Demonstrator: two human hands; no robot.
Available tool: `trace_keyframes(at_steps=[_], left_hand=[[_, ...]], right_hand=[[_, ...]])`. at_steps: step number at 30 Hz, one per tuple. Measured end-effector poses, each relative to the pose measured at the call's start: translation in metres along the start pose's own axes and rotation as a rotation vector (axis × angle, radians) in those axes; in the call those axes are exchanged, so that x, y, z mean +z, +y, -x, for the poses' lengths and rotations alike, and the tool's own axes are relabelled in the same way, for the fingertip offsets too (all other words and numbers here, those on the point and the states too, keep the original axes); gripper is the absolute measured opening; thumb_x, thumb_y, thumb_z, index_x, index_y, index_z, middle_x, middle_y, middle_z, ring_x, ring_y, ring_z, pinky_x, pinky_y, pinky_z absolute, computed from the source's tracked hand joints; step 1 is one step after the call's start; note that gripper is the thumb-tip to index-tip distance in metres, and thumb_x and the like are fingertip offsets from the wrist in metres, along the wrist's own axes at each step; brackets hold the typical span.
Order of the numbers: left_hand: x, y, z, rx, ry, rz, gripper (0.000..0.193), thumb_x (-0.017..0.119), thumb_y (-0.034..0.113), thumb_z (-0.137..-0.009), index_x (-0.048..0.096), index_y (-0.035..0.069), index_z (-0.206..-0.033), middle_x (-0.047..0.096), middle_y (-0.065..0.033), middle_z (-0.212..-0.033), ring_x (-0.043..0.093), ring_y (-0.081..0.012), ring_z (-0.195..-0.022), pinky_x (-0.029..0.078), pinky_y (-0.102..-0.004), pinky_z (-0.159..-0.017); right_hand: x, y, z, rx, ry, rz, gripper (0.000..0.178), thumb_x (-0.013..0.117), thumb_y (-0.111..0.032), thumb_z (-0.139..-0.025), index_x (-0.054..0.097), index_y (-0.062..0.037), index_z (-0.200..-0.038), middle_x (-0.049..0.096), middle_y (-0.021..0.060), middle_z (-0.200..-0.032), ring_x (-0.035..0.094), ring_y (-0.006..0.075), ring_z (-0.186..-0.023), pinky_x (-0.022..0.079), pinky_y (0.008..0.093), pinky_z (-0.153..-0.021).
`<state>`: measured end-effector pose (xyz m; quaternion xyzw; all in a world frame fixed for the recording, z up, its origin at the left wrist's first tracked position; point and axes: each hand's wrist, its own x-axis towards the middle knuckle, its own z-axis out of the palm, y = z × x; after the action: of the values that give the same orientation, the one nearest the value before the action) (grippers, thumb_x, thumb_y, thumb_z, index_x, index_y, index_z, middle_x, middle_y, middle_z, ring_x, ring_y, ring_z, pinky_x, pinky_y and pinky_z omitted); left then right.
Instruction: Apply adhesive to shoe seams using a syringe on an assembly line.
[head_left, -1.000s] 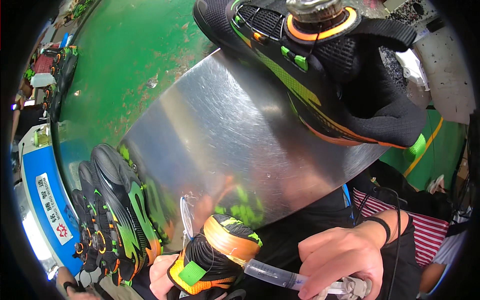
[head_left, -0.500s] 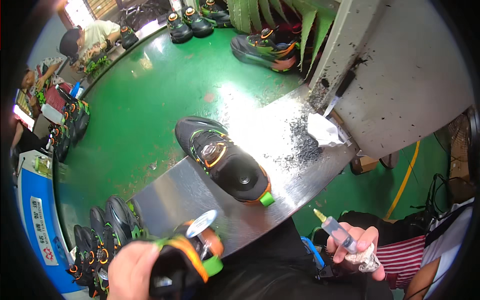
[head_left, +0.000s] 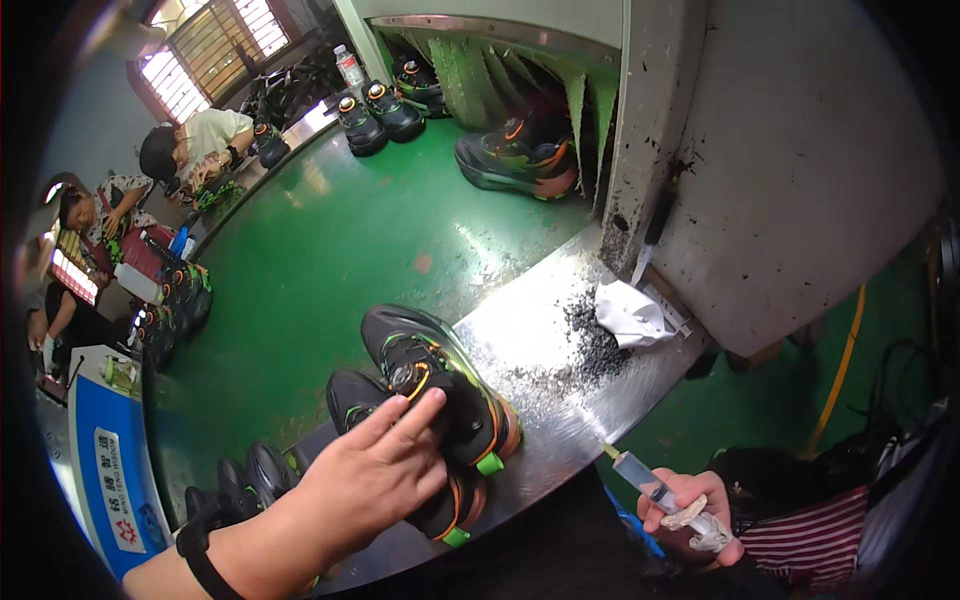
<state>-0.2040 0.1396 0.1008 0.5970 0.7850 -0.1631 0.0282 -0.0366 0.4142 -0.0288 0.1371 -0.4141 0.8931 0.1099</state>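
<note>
Two black sneakers with green and orange trim lie side by side, partly on the metal plate [head_left: 540,470]. The far sneaker [head_left: 462,352] shows its dial and its heel with a green pull tab. The near sneaker [head_left: 349,393] is largely hidden under my left hand [head_left: 392,465]. That hand is open, two fingers stretched out over the pair at the far sneaker's collar. Apart from them, at the lower right, my right hand [head_left: 698,510] is closed around a clear syringe [head_left: 643,478] with a yellowish tip. Crumpled whitish material [head_left: 708,530] is pressed in the same hand.
Black crumbs [head_left: 598,350], white crumpled paper [head_left: 632,315] and a black-handled knife [head_left: 655,235] are at the plate's far right, beside a grey panel [head_left: 800,180]. More sneakers [head_left: 520,160] stand along the green surface [head_left: 300,300]. Other people [head_left: 200,150] sit at the far left.
The sneaker my left hand held at lower left now lies beside the other one. My left hand has moved over the pair, fingers extended. The syringe stays in my right hand; the view has shifted.
</note>
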Motion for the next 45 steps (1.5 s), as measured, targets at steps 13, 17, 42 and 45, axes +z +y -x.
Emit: trace_keyframes(at_steps=[13,17,42,45], left_hand=[[-0.001,-0.14,-0.08,-0.066,0.16,-0.336,0.029,0.064,0.017,-0.061,0.055,0.006,-0.087,0.064,-0.0089,-0.091,0.056,-0.0246,-0.1,0.031,-0.0466,-0.109],[0.052,-0.178,-0.131,-0.307,0.161,-0.256,0.041,0.061,0.007,-0.071,0.057,0.009,-0.112,0.054,-0.0094,-0.129,0.039,-0.028,-0.133,0.022,-0.0459,-0.115],[0.08,0.121,0.234,-1.567,0.581,0.392,0.072,0.074,0.007,-0.061,0.044,0.001,-0.126,0.047,-0.0105,-0.118,0.051,-0.0213,-0.094,0.043,-0.0334,-0.083],[0.081,0.098,0.236,-1.508,0.275,0.474,0.075,0.077,0.013,-0.06,0.044,0.002,-0.127,0.053,-0.0157,-0.117,0.053,-0.0297,-0.103,0.044,-0.0372,-0.09]], right_hand=[[-0.03,0.012,-0.021,0.109,-0.083,0.025,0.08,0.073,-0.061,-0.072,0.048,-0.0037,-0.122,0.056,0.0243,-0.104,0.053,0.0258,-0.093,0.041,0.0351,-0.079],[-0.023,0.019,-0.023,0.121,-0.026,-0.018,0.079,0.075,-0.058,-0.071,0.049,-0.0032,-0.121,0.054,0.0243,-0.106,0.055,0.0267,-0.092,0.041,0.0345,-0.078],[0.0,0.053,0.003,0.173,-0.305,0.055,0.088,0.085,-0.055,-0.059,0.046,-0.0051,-0.121,0.05,0.0148,-0.099,0.053,0.0216,-0.084,0.046,0.0312,-0.073],[0.002,0.053,0.011,0.174,-0.278,0.117,0.091,0.086,-0.052,-0.057,0.046,-0.0039,-0.122,0.049,0.0144,-0.1,0.054,0.0214,-0.086,0.047,0.0313,-0.076]])
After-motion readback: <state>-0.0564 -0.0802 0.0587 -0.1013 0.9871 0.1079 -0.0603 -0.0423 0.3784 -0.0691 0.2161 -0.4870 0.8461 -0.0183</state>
